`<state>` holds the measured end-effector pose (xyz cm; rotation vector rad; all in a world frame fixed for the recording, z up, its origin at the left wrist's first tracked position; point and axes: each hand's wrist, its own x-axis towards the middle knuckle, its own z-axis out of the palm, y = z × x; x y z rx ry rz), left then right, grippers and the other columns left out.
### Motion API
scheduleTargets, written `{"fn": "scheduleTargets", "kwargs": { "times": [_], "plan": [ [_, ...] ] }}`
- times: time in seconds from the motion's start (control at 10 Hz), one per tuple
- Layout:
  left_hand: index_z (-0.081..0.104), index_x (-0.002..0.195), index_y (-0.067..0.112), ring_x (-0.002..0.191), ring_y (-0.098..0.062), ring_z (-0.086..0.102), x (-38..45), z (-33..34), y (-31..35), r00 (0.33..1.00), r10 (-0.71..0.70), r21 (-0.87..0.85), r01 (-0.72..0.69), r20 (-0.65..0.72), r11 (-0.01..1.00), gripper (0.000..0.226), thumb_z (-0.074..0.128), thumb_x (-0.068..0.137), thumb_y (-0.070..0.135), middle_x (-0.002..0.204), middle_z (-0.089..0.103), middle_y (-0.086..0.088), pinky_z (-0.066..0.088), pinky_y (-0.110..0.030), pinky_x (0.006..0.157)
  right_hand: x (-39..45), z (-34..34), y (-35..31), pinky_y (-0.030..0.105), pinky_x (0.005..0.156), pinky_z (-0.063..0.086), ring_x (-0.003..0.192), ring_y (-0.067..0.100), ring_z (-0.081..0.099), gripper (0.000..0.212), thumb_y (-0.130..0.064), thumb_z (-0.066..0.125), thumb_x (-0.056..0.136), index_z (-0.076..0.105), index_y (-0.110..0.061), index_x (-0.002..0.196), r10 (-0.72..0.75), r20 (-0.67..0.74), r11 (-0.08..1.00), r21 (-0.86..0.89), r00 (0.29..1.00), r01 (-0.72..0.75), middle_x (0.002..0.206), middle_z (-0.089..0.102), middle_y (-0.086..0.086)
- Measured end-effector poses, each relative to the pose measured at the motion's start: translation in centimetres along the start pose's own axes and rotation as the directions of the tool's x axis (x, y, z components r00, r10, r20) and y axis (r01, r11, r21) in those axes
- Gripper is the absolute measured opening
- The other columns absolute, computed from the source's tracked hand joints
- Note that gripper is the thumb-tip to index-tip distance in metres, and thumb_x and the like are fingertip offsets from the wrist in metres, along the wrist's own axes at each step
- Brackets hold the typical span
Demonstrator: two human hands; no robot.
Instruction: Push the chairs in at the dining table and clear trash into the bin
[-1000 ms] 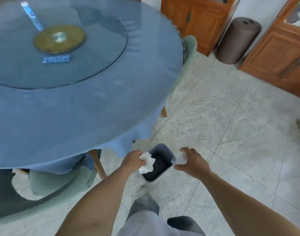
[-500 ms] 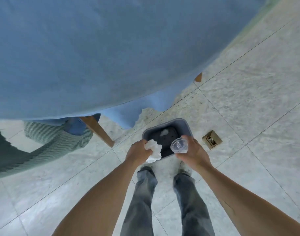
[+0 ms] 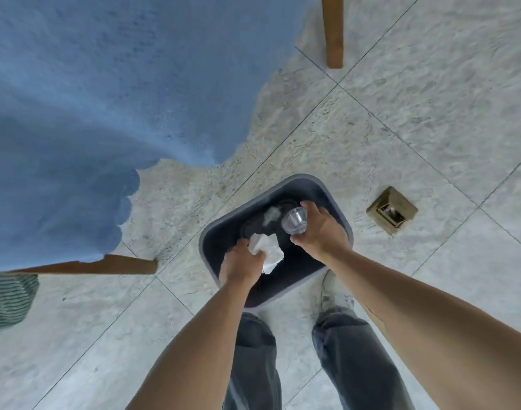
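Both hands hover over the bin (image 3: 339, 208): left hand (image 3: 242, 266) grips a napkin (image 3: 267, 252), right hand (image 3: 321, 232) a cup (image 3: 294, 221); next, just let go.

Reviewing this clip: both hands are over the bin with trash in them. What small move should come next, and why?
Probably let go with both hands. The left hand grips a crumpled white tissue and the right hand holds a clear plastic cup, both above the opening of the dark bin on the floor. Opening the fingers should drop both inside.
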<state>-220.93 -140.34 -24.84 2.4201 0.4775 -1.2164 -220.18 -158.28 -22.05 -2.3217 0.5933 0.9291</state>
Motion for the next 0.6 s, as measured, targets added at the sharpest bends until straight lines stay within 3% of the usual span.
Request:
{"fn": "scheduleTargets", "kwargs": {
  "times": [0.2, 0.3, 0.4, 0.5, 0.6],
  "plan": [
    [0.057, 0.118, 0.017, 0.092, -0.028, 0.066, 6.4, 4.4, -0.9, 0.992, -0.119, 0.046, 0.117, 0.040, 0.992, 0.035, 0.055, 0.088, 0.036, 0.110, 0.065, -0.008, 0.056, -0.037, 0.078, 5.5, 4.7, 3.1, 0.036, 0.088, 0.050, 0.114, 0.031, 0.060, 0.068, -0.027, 0.063, 0.088, 0.029, -0.028, 0.147, 0.068, 0.100, 0.997, -0.055, 0.993, -0.063, 0.131, 0.055, 0.009],
    [0.055, 0.123, 0.019, 0.099, -0.029, 0.065, 8.8, 6.2, -1.8, 0.989, -0.135, 0.045, 0.132, 0.054, 0.990, 0.040, 0.055, 0.088, 0.038, 0.117, 0.063, -0.007, 0.055, -0.037, 0.083, 7.4, 6.8, 4.0, 0.031, 0.078, 0.047, 0.111, 0.031, 0.060, 0.069, -0.023, 0.061, 0.090, 0.027, -0.026, 0.149, 0.080, 0.112, 0.996, -0.034, 0.990, -0.077, 0.127, 0.055, 0.011],
    [0.052, 0.132, 0.021, 0.107, -0.029, 0.063, 9.4, 6.7, -2.1, 0.989, -0.117, 0.019, 0.116, 0.085, 0.993, 0.048, 0.054, 0.089, 0.041, 0.125, 0.061, -0.008, 0.053, -0.037, 0.089, 8.0, 7.2, 4.2, 0.032, 0.079, 0.045, 0.113, 0.032, 0.059, 0.068, -0.019, 0.058, 0.092, 0.024, -0.023, 0.151, 0.105, 0.120, 0.995, -0.014, 0.987, -0.104, 0.127, 0.055, 0.014],
    [0.050, 0.137, 0.020, 0.120, -0.032, 0.057, 7.8, 6.0, -1.7, 0.988, -0.096, 0.035, 0.093, 0.123, 0.995, 0.050, 0.050, 0.093, 0.043, 0.134, 0.058, -0.011, 0.047, -0.038, 0.099, 6.6, 6.4, 3.7, 0.032, 0.074, 0.047, 0.108, 0.033, 0.062, 0.054, -0.019, 0.057, 0.091, 0.037, -0.017, 0.142, 0.131, 0.150, 0.991, -0.061, 0.980, -0.123, 0.118, 0.062, 0.014],
    [0.052, 0.135, 0.021, 0.123, -0.033, 0.055, 5.7, 4.4, -1.0, 0.991, -0.079, 0.061, 0.073, 0.106, 0.995, 0.047, 0.049, 0.094, 0.043, 0.135, 0.058, -0.011, 0.047, -0.038, 0.099, 4.8, 4.8, 2.8, 0.030, 0.072, 0.046, 0.101, 0.030, 0.064, 0.040, -0.023, 0.058, 0.088, 0.052, -0.018, 0.127, 0.150, 0.153, 0.985, -0.107, 0.977, -0.134, 0.108, 0.066, 0.009]
  ]
}}
